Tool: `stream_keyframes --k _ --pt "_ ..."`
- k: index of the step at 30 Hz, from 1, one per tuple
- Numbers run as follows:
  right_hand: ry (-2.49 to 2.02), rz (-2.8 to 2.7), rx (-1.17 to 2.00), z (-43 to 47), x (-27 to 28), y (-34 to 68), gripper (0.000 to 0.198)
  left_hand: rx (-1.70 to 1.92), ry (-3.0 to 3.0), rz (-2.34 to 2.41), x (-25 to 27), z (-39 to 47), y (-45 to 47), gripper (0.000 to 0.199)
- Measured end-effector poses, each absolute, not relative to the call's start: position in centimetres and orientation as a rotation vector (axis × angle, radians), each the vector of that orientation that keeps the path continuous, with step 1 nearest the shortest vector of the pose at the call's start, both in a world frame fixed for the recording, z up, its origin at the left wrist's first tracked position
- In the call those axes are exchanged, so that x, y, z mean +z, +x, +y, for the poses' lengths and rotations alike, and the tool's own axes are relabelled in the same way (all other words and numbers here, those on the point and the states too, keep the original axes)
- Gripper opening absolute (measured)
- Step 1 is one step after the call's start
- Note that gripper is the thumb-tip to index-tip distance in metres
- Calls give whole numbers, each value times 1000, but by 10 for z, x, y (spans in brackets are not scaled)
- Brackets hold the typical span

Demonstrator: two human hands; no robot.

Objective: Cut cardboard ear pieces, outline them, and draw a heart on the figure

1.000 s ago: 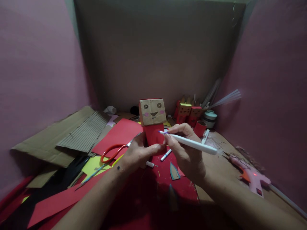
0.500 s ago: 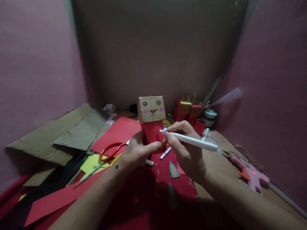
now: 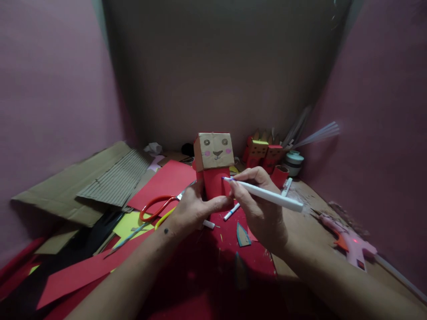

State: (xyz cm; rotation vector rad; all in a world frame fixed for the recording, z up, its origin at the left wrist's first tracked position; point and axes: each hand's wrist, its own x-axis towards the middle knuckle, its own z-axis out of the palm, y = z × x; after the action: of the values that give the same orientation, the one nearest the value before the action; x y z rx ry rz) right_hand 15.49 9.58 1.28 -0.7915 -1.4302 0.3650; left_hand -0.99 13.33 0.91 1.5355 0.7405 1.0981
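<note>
A cardboard animal figure (image 3: pixel 216 153) stands upright in front of me, with a boxy tan head and a red paper body. Eyes, a nose, pink cheeks and whiskers are drawn on its face. My left hand (image 3: pixel 200 204) is closed around the lower body, thumb across the front. In my right hand (image 3: pixel 260 204) is a white marker (image 3: pixel 270 194), pinched near its purple tip. The tip is at the red body's front; whether it touches I cannot tell. Below lie a white marker cap (image 3: pixel 208 225) and two cardboard ear-shaped pieces, one edged in blue (image 3: pixel 243 234).
Red-handled scissors (image 3: pixel 158 209), red paper (image 3: pixel 163 180) and corrugated cardboard (image 3: pixel 110 178) lie to the left. On the right are a pink glue gun (image 3: pixel 353 242), its light on, and a lidded jar (image 3: pixel 293 162). Similar cardboard figures (image 3: pixel 263 153) stand at the back.
The figure has shifted slightly right in view and turned a little, its head more upright. Both hands keep their holds, and the marker tip stays near the red body.
</note>
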Motion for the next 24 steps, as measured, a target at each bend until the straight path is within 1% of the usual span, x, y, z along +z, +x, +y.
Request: stream_keyframes --k 7,11,19,24 --pt "-773 -1438 342 95 10 153 10 1125 1548 800 10 129 -7 34" --pt "-765 -1441 343 96 8 153 11 1150 1558 818 10 128 -4 41" --pt "-750 -1440 328 95 8 151 12 1104 1605 945 5 131 -6 43" --pt "-736 -1459 331 94 11 150 13 1060 1664 897 9 129 -9 43"
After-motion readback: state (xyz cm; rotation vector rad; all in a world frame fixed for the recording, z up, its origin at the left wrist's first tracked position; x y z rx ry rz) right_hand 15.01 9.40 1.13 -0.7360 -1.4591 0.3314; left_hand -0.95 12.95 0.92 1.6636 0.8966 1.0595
